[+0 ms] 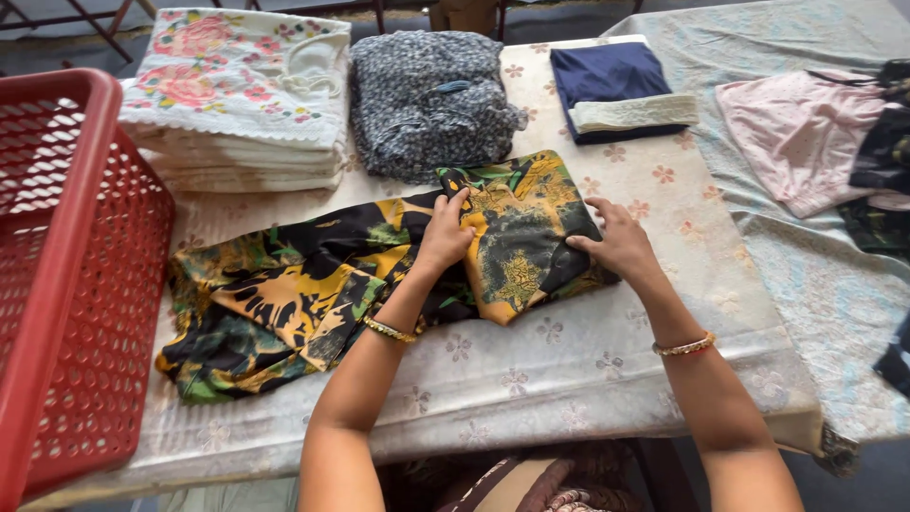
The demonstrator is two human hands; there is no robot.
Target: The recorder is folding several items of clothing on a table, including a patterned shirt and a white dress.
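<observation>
The left hand (444, 233) pinched a fold of the printed garment (379, 270) mid-table; the right hand (614, 242) pressed it, fingers flat.

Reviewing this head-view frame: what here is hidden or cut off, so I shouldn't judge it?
- Red basket: left and bottom edges crop it; its contents cannot be seen.
- Printed cloth: the part under the left hand and right hand is covered.
- Dark garments: cut by the right edge.
- Folded stack: lower layers hidden.
</observation>
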